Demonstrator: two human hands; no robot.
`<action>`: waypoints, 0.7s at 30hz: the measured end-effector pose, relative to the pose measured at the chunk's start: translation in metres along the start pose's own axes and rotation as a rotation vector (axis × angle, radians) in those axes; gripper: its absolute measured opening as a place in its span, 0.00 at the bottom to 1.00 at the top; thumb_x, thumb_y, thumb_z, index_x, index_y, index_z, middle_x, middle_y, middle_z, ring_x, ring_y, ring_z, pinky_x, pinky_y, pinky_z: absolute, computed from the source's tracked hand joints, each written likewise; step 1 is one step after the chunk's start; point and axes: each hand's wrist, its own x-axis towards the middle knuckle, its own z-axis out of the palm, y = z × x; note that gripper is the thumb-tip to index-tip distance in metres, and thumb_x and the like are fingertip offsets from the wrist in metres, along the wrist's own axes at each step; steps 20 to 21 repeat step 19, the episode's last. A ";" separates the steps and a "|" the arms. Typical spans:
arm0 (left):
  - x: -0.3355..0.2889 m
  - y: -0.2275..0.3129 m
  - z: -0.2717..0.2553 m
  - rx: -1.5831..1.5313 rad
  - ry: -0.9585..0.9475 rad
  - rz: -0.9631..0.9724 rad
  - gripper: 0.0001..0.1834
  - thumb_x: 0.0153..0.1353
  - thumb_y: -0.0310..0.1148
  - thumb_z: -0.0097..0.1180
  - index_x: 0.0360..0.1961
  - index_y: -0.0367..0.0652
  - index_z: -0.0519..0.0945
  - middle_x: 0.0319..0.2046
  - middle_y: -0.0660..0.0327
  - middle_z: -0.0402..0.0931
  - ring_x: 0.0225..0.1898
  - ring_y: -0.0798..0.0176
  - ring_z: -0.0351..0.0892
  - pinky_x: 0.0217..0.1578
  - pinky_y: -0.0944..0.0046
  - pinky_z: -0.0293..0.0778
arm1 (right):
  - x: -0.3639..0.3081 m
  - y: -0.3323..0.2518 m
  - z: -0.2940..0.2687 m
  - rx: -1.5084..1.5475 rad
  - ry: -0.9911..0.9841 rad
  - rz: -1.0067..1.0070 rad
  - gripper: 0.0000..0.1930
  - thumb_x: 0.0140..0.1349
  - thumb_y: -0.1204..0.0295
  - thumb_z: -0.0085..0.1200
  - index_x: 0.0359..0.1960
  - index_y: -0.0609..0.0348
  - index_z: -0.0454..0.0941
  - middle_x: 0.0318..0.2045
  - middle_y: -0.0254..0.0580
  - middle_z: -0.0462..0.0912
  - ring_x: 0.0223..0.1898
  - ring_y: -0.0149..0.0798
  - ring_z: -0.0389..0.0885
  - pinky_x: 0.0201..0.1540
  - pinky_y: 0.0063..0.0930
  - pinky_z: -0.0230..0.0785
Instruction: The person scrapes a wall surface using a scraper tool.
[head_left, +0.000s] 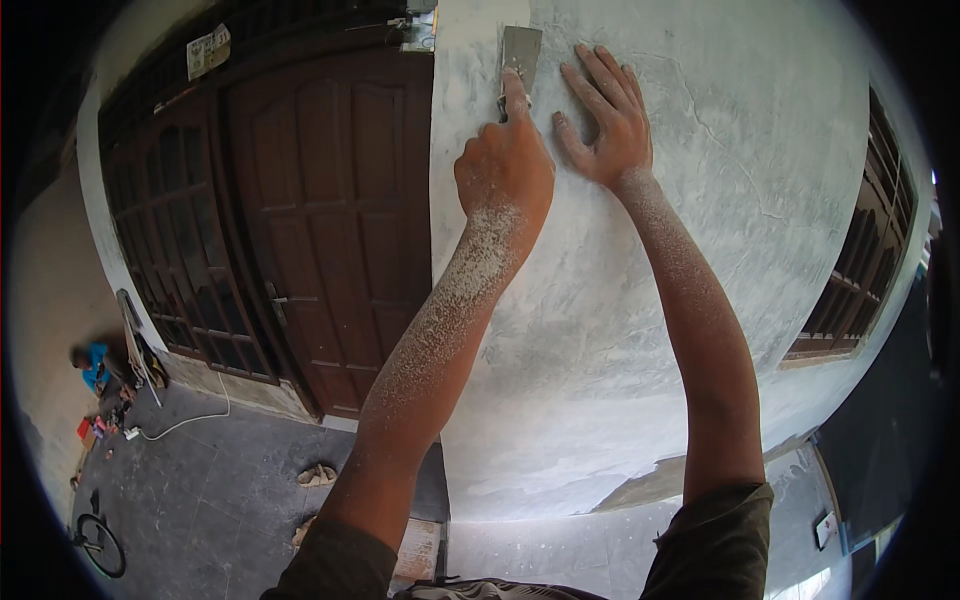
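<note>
My left hand (507, 165) is closed round a putty knife, its index finger stretched up along the blade. The flat grey blade (522, 48) lies against the pale, patchy plastered wall (640, 330) near its left corner; the handle is mostly hidden by my fist. To the right of the knife, my right hand (615, 130) rests open on the same wall, fingers spread upward and holding nothing. Pale dust and crumbs coat both forearms, thickest at the left wrist. Fine cracks run through the plaster to the right of my right hand.
Left of the wall corner stand a brown panelled door (330, 220) and a barred window (170, 240). Another barred window (860, 240) is at right. Below lie sandals (317, 475), a white cable (190, 425) and a wheel (100, 547). A person in blue (95, 368) is at far left.
</note>
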 end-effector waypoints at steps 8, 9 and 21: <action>-0.010 -0.003 0.008 0.000 -0.053 -0.010 0.30 0.72 0.35 0.45 0.72 0.40 0.58 0.24 0.49 0.82 0.28 0.47 0.86 0.27 0.49 0.81 | 0.001 0.003 -0.001 -0.019 0.008 -0.009 0.29 0.55 0.61 0.60 0.61 0.46 0.77 0.69 0.38 0.68 0.73 0.43 0.59 0.75 0.50 0.49; 0.000 -0.004 0.007 0.001 0.007 0.011 0.30 0.72 0.35 0.45 0.72 0.40 0.58 0.24 0.49 0.81 0.28 0.47 0.86 0.26 0.50 0.81 | 0.000 0.002 0.000 -0.011 0.005 -0.002 0.29 0.55 0.61 0.60 0.61 0.46 0.77 0.69 0.38 0.68 0.73 0.43 0.59 0.75 0.50 0.49; -0.008 -0.004 0.009 0.003 -0.031 -0.004 0.33 0.71 0.36 0.47 0.74 0.42 0.55 0.23 0.48 0.81 0.28 0.47 0.86 0.26 0.51 0.82 | 0.000 0.004 0.000 0.021 0.005 -0.002 0.29 0.54 0.61 0.61 0.62 0.45 0.76 0.69 0.39 0.68 0.73 0.44 0.59 0.75 0.50 0.48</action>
